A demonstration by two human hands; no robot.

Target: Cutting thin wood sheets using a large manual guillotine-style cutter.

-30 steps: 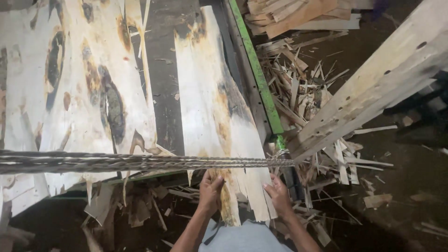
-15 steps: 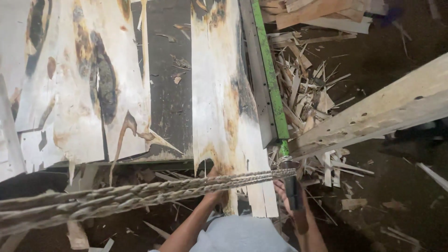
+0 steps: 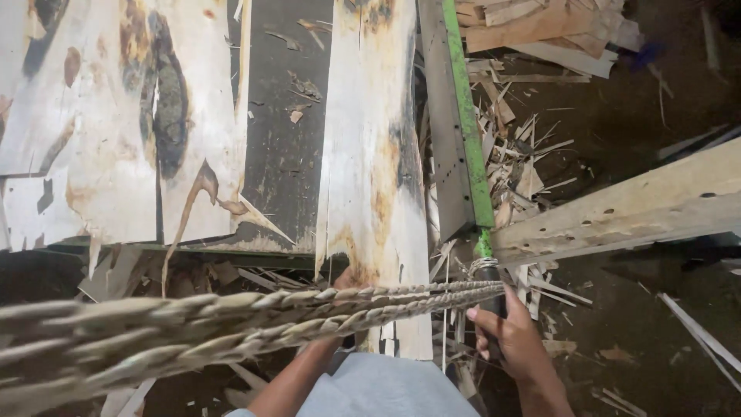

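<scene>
Right hand (image 3: pixel 515 340): fingers wrapped round dark post.
Left hand (image 3: pixel 347 279): behind rope (image 3: pixel 231 320) — can't tell.
Veneer (image 3: pixel 378 177): I'd judge thin, brittle — take near end.

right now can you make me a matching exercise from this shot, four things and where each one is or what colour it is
Things:
1. twisted rope
2. narrow veneer sheet
3. metal rail
4. right hand

Descriptions:
A. painted green along its edge
B. pale wood with brown stains, lying lengthwise between the dark belt and the rail
C. stretched across the lower frame, tied at the rail's end
D. gripping a dark upright post below the rail's end

Pairs: 1-C, 2-B, 3-A, 4-D
</scene>
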